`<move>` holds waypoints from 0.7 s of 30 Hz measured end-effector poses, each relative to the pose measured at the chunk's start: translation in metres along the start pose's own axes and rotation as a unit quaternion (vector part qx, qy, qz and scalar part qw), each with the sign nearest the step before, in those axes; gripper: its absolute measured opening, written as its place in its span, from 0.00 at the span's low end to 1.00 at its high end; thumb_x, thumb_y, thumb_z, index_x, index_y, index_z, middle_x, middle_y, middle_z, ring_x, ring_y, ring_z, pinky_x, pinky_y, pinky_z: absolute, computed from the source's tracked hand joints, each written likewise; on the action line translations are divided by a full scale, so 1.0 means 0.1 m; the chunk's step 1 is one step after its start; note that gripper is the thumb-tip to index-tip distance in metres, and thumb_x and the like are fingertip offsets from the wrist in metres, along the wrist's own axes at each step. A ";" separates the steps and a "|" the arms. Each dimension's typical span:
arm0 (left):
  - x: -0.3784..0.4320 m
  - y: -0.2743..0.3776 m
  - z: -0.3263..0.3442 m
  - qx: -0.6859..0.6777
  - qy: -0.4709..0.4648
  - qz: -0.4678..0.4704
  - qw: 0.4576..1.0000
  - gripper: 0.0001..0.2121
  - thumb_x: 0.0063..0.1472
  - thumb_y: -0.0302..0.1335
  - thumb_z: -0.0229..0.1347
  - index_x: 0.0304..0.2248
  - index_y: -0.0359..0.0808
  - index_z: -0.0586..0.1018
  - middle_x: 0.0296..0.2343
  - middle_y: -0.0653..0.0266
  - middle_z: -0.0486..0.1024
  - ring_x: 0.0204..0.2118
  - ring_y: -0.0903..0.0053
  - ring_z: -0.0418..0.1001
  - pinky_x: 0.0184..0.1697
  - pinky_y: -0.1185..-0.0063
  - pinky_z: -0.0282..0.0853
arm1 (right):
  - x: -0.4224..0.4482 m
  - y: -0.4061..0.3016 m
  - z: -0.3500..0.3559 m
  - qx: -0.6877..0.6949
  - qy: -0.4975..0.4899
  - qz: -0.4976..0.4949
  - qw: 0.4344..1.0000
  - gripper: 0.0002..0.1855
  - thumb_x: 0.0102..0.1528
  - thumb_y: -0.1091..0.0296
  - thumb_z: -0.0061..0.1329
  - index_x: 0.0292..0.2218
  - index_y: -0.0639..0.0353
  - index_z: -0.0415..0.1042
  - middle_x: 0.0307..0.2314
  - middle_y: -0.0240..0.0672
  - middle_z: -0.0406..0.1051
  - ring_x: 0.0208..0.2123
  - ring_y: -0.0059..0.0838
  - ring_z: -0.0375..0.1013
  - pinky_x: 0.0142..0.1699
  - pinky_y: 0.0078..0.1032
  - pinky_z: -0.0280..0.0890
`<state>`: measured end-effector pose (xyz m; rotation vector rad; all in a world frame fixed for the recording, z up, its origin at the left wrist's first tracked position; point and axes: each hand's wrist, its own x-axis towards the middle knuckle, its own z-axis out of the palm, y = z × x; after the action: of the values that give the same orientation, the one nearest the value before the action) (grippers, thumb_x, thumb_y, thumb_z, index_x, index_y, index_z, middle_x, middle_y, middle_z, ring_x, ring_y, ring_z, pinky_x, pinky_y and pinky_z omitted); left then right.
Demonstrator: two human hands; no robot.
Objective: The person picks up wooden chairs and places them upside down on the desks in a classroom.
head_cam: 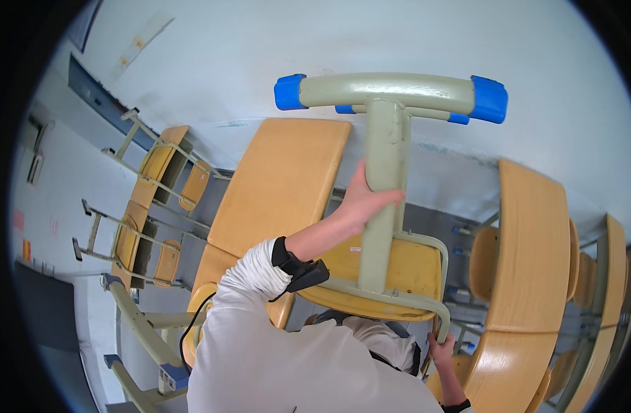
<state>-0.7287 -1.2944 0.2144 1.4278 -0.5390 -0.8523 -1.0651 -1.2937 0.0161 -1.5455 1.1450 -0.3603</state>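
An upturned school chair fills the middle of the view, its yellow wooden seat [406,266] low and its pale green metal leg [382,206] pointing up. Blue plastic caps [489,99] cover the ends of the curved foot bar [388,89] at the top. My left hand [370,196] is wrapped around the leg at about mid-height. Lower down, my right hand [442,348] grips the bent frame tube [442,322] beside the seat. The chair's backrest is mostly hidden below, near my body.
A wooden desk top [282,178] stands left of the chair, against the white wall [398,41]. Another upturned chair [145,325] rests on the near-left desk. More desks [532,248] with chairs line the right. Farther left, upturned chairs [127,240] sit on desks.
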 end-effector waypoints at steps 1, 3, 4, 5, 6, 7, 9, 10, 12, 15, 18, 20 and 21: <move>-0.02 0.06 -0.04 0.003 0.006 0.012 1.000 0.27 0.38 0.19 0.52 0.38 0.36 0.53 0.26 0.62 0.60 0.25 0.79 0.64 0.26 0.79 0.62 | 0.05 -0.05 0.03 -0.010 -0.002 -0.021 1.000 0.11 0.37 0.73 0.45 0.11 0.64 0.57 0.06 0.26 0.55 0.11 0.13 0.52 0.16 0.17 0.49; -0.04 0.19 -0.12 -0.001 0.008 0.030 1.000 0.27 0.38 0.19 0.52 0.39 0.37 0.53 0.27 0.62 0.60 0.25 0.78 0.64 0.26 0.79 0.62 | 0.20 -0.13 0.05 -0.003 -0.019 -0.024 1.000 0.11 0.37 0.75 0.44 0.11 0.63 0.57 0.07 0.26 0.55 0.12 0.13 0.52 0.16 0.16 0.49; -0.04 0.25 -0.15 -0.003 0.000 0.042 0.999 0.27 0.38 0.19 0.51 0.39 0.37 0.53 0.27 0.62 0.60 0.26 0.78 0.64 0.27 0.79 0.63 | 0.27 -0.13 0.06 0.005 -0.025 -0.043 0.999 0.11 0.37 0.75 0.44 0.11 0.63 0.56 0.07 0.26 0.55 0.12 0.13 0.51 0.17 0.16 0.49; -0.03 0.30 -0.19 -0.005 0.011 0.047 0.999 0.27 0.38 0.19 0.51 0.39 0.37 0.53 0.27 0.62 0.60 0.26 0.78 0.64 0.27 0.79 0.63 | 0.36 -0.13 0.06 0.013 -0.031 -0.062 0.998 0.11 0.37 0.76 0.44 0.10 0.62 0.56 0.07 0.25 0.55 0.12 0.12 0.51 0.17 0.15 0.49; -0.02 0.33 -0.21 0.001 0.004 0.071 0.998 0.27 0.38 0.20 0.51 0.39 0.37 0.52 0.27 0.62 0.60 0.26 0.78 0.63 0.27 0.79 0.63 | 0.44 -0.14 0.06 -0.003 -0.026 -0.073 0.997 0.12 0.38 0.76 0.44 0.11 0.62 0.55 0.07 0.25 0.54 0.12 0.12 0.51 0.17 0.15 0.49; 0.00 0.36 -0.24 0.008 -0.004 0.094 0.996 0.27 0.38 0.20 0.51 0.39 0.37 0.52 0.27 0.62 0.60 0.27 0.78 0.63 0.27 0.79 0.62 | 0.53 -0.17 0.08 -0.008 -0.037 -0.080 0.996 0.12 0.38 0.76 0.44 0.11 0.62 0.55 0.07 0.25 0.54 0.12 0.12 0.51 0.17 0.15 0.49; 0.05 0.44 -0.29 0.003 0.015 0.098 0.995 0.27 0.38 0.20 0.51 0.39 0.37 0.52 0.27 0.62 0.60 0.27 0.78 0.63 0.27 0.79 0.62 | 0.73 -0.28 0.14 0.007 -0.009 -0.149 0.989 0.14 0.38 0.77 0.43 0.08 0.60 0.54 0.04 0.24 0.53 0.08 0.12 0.52 0.13 0.14 0.46; 0.06 0.49 -0.33 0.001 0.021 0.098 0.995 0.27 0.38 0.20 0.51 0.40 0.37 0.52 0.27 0.62 0.60 0.27 0.77 0.63 0.28 0.79 0.62 | 0.81 -0.30 0.17 0.005 -0.019 -0.159 0.987 0.14 0.38 0.77 0.43 0.08 0.60 0.54 0.04 0.24 0.53 0.08 0.12 0.52 0.13 0.14 0.46; 0.10 0.50 -0.45 0.006 0.034 0.117 0.993 0.28 0.38 0.20 0.52 0.40 0.37 0.52 0.28 0.62 0.60 0.28 0.77 0.63 0.28 0.78 0.62 | 0.95 -0.38 0.26 0.028 -0.031 -0.176 0.984 0.15 0.38 0.77 0.43 0.08 0.59 0.53 0.05 0.23 0.52 0.09 0.12 0.51 0.14 0.14 0.46; 0.12 0.56 -0.64 0.008 0.070 0.134 0.988 0.28 0.38 0.21 0.52 0.40 0.36 0.52 0.29 0.61 0.60 0.30 0.77 0.63 0.30 0.78 0.62 | 1.23 -0.61 0.43 0.025 -0.069 -0.190 0.979 0.15 0.38 0.76 0.44 0.08 0.59 0.53 0.06 0.23 0.53 0.10 0.12 0.50 0.15 0.14 0.47; 0.17 0.56 -0.86 0.007 0.126 0.142 0.982 0.29 0.38 0.20 0.52 0.40 0.37 0.52 0.27 0.63 0.61 0.26 0.78 0.64 0.28 0.79 0.63 | 1.50 -0.78 0.56 0.010 -0.120 -0.182 0.976 0.13 0.38 0.76 0.44 0.09 0.60 0.54 0.07 0.23 0.53 0.12 0.12 0.50 0.16 0.15 0.48; 0.18 0.61 -1.07 0.031 0.164 0.150 0.975 0.29 0.38 0.19 0.52 0.41 0.38 0.52 0.25 0.64 0.62 0.22 0.79 0.65 0.26 0.79 0.63 | 1.70 -0.91 0.76 0.017 -0.158 -0.166 0.973 0.12 0.38 0.75 0.44 0.11 0.62 0.55 0.07 0.24 0.54 0.13 0.12 0.50 0.17 0.17 0.50; 0.19 0.60 -1.14 0.031 0.190 0.150 0.970 0.30 0.38 0.20 0.52 0.41 0.39 0.51 0.26 0.64 0.62 0.22 0.80 0.65 0.26 0.80 0.63 | 1.79 -0.97 0.83 0.017 -0.168 -0.176 0.970 0.12 0.38 0.75 0.44 0.11 0.62 0.55 0.07 0.24 0.54 0.13 0.12 0.50 0.17 0.17 0.50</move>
<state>-0.6180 -1.2411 0.2581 1.4754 -0.4743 -0.3124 -0.8725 -1.3991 0.0127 -1.7039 0.5996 -0.3337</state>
